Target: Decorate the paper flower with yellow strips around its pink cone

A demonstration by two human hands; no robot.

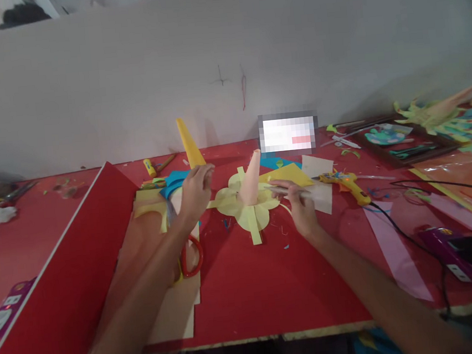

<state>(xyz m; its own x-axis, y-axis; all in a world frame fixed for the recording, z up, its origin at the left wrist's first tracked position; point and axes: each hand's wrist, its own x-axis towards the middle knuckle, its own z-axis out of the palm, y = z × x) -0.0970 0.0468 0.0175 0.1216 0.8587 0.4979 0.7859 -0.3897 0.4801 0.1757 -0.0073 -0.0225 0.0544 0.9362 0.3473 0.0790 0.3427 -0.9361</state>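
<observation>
A pale peach paper cone [252,182] stands upright on the middle of a light yellow-green paper flower [252,220] with strip-like arms. My right hand [301,209] is at the flower's right edge, fingers closed round a slim, pale, pen-like stick [294,188] that points toward the cone. My left hand [196,192] is raised left of the flower with its fingers curled; whatever they may hold is hidden. Just behind it rises a yellow paper cone [190,142]; whether they touch I cannot tell. Scissors with a red handle [192,256] lie below my left forearm.
A yellow glue gun [347,183] with a black cord lies at right, near pink paper strips [397,253]. A red board [69,265] leans at left beside tan paper sheets [170,317]. A dark tray [408,146] stands back right. A blurred-out screen [288,133] stands by the wall.
</observation>
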